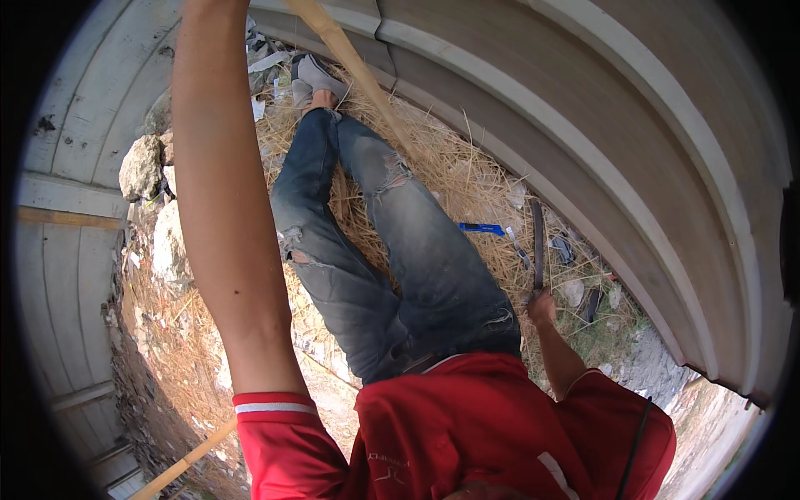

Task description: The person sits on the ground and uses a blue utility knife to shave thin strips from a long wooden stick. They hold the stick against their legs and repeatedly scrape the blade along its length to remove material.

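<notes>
My right hand [542,307] is closed round the lower end of a long, dark, flat blade that looks like a machete [538,246]. The blade points away from me, close to the straw-covered ground. To its left lies a blue box cutter [482,228], with a small clear-and-dark tool [517,248] beside it. My left arm [237,217] reaches straight up past the top edge of the picture. The left hand is beyond that edge, so whatever it touches is hidden.
A bamboo pole [358,71] slants down from the top toward my knee. Corrugated metal sheeting [617,158] curves along the right; pale panels [62,283] stand on the left. Rocks [140,169] lie beyond my left arm. Another pole [187,458] crosses the lower left. Dry straw [454,179] covers the ground.
</notes>
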`<state>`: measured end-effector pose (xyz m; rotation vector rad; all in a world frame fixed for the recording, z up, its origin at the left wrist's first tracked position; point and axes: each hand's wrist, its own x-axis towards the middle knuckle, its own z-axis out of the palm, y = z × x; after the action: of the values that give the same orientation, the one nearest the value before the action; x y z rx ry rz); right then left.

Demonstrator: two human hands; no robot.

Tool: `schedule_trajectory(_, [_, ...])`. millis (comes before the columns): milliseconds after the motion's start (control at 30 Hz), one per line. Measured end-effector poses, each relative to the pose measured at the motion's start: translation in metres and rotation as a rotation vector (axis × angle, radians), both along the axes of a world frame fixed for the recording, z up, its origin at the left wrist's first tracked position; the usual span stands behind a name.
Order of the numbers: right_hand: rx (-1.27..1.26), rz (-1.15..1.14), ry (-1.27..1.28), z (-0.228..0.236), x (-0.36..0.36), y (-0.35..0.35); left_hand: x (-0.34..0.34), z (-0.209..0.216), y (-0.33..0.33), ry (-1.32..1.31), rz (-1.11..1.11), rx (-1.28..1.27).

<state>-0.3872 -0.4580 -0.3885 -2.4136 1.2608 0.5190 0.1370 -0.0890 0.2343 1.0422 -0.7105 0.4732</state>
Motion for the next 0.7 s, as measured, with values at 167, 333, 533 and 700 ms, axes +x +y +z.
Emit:
schedule_trajectory(167, [0.008,0.157,-0.041,0.041,0.020,-0.005,-0.024,-0.004,-0.030,-0.108,0.262,0.014])
schedule_trajectory(333, [0.052,0.211,-0.183,0.183,0.088,0.001,-0.024,-0.007,-0.046,-0.122,0.280,0.035])
schedule_trajectory(533, [0.235,0.404,-0.359,0.357,0.157,0.013,-0.022,-0.006,-0.059,-0.203,0.527,0.104])
schedule_trajectory(700, [0.530,0.308,-1.068,0.488,0.195,0.077,0.000,-0.010,-0.057,-0.299,0.908,0.131])
